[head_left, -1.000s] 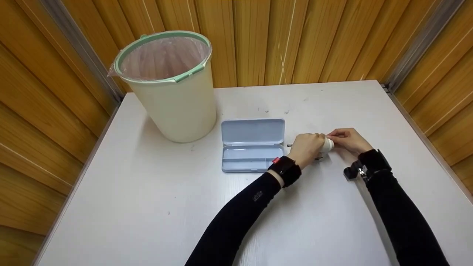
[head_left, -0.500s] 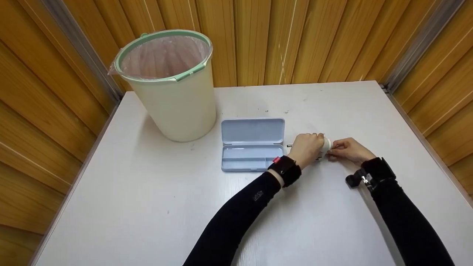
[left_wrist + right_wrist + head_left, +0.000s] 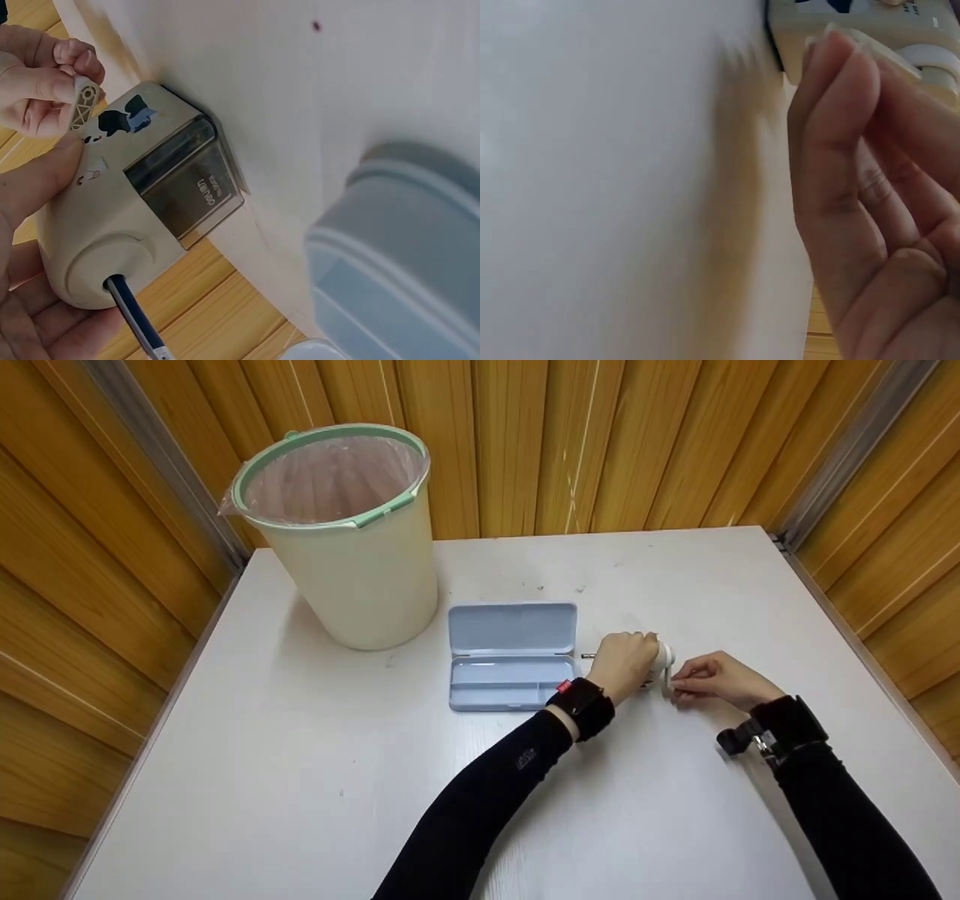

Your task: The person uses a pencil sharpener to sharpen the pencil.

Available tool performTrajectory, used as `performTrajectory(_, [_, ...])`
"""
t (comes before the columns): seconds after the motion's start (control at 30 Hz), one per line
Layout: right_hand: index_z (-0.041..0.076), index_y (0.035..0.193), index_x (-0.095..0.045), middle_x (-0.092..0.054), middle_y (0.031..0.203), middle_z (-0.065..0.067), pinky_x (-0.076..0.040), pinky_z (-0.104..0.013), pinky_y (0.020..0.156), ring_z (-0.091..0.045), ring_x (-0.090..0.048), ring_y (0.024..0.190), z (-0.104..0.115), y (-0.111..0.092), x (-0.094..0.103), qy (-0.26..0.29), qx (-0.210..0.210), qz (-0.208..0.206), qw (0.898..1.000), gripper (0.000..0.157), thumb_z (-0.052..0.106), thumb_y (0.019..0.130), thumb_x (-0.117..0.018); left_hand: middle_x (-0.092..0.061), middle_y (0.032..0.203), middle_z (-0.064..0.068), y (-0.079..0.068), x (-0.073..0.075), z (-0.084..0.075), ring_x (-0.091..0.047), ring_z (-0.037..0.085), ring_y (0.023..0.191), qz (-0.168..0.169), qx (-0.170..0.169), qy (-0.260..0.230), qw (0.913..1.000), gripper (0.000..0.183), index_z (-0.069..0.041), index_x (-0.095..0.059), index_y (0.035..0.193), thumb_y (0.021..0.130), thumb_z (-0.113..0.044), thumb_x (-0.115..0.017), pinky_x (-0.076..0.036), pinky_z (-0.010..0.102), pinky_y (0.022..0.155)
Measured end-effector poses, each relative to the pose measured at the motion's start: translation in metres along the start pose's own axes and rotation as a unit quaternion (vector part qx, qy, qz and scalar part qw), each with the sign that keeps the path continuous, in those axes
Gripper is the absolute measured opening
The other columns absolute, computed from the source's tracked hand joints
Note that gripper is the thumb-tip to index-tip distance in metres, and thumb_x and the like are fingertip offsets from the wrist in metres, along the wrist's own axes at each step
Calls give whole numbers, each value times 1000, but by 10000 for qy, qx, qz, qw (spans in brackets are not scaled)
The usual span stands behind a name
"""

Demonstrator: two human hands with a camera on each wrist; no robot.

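My left hand [image 3: 624, 661] grips a cream pencil sharpener [image 3: 112, 210] from above, thumb on one side and fingers round the other. A dark blue pencil [image 3: 136, 315] sticks out of its front hole; only its end shows in the head view, to the left of my hand. The sharpener has a smoky see-through shavings drawer [image 3: 187, 187]. At its back, my right hand [image 3: 721, 682] pinches the end of the crank [image 3: 84, 105] between thumb and fingers. In the head view the crank hangs downward, and my left hand hides most of the sharpener.
Left of the sharpener lies an open light blue pencil case [image 3: 514, 628] with a divided tray. A cream bin [image 3: 367, 585] with a green rim and a clear liner stands at the back left. Wood-panel walls [image 3: 510, 450] border the white table [image 3: 262, 750].
My right hand has moved down and slightly right from the top of the sharpener's back, the crank swinging down with it. My left hand, sharpener and pencil case stay in place.
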State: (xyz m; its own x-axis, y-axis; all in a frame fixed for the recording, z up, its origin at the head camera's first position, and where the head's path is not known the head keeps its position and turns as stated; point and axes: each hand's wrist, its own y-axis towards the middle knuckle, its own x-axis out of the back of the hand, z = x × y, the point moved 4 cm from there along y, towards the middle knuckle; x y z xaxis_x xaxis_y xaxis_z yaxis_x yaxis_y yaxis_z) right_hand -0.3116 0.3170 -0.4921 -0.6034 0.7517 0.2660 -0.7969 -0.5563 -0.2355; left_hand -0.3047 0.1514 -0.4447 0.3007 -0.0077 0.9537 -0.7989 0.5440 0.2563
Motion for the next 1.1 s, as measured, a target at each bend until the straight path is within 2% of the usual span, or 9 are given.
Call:
performTrajectory(0.2, [-17, 102, -62, -75, 87, 2, -59, -21, 71, -6, -70, 78, 4, -4, -1, -60, -6, -21, 10000, 22, 3, 94, -61, -75, 92, -9, 1, 2, 0, -70, 7, 76, 66, 143, 10, 9999, 21, -21, -73, 110, 97, -19, -57, -57, 21, 63])
performTrajectory(0.4, [-19, 103, -61, -76, 91, 1, -59, -22, 74, -6, -72, 82, 4, -8, 1, 37, 102, -2, 9999, 23, 3, 95, -60, -75, 92, -10, 2, 2, -1, -70, 7, 76, 32, 192, -101, 9998, 20, -24, -75, 105, 97, -20, -57, -56, 21, 63])
performTrajectory(0.53, [-13, 102, -64, -76, 93, -1, -59, -22, 76, -8, -73, 86, 8, -13, 1, 441, 344, 72, 9984, 15, -2, 96, -56, -75, 92, -9, 2, 3, -1, -70, 7, 77, 23, 176, -110, 9998, 20, -23, -75, 106, 96, -20, -57, -56, 21, 63])
performTrajectory(0.63, [-7, 102, -67, -76, 92, -2, -59, -22, 76, -8, -72, 84, 16, -17, 2, 821, 551, 30, 9951, 15, -5, 97, -53, -74, 92, -10, 2, 3, -1, -70, 6, 77, 5, 124, -45, 9999, 19, -23, -75, 104, 96, -19, -58, -56, 21, 64])
performTrajectory(0.83, [-4, 101, -70, -76, 90, -4, -58, -19, 74, -7, -71, 80, 34, -21, 7, 1319, 894, -494, 9860, 16, -6, 96, -54, -74, 92, -9, 2, 3, 0, -69, 7, 76, 13, 31, -57, 10000, 19, -21, -74, 106, 97, -17, -57, -57, 22, 64])
performTrajectory(1.1, [-2, 98, -71, -76, 93, -6, -58, -19, 76, -10, -73, 82, 40, -16, 11, 1989, 1302, -1101, 9651, 20, -11, 94, -53, -74, 90, -8, 0, 1, 0, -70, 8, 74, -118, -113, 1, 9999, 17, -18, -73, 107, 92, -17, -64, -57, 23, 62])
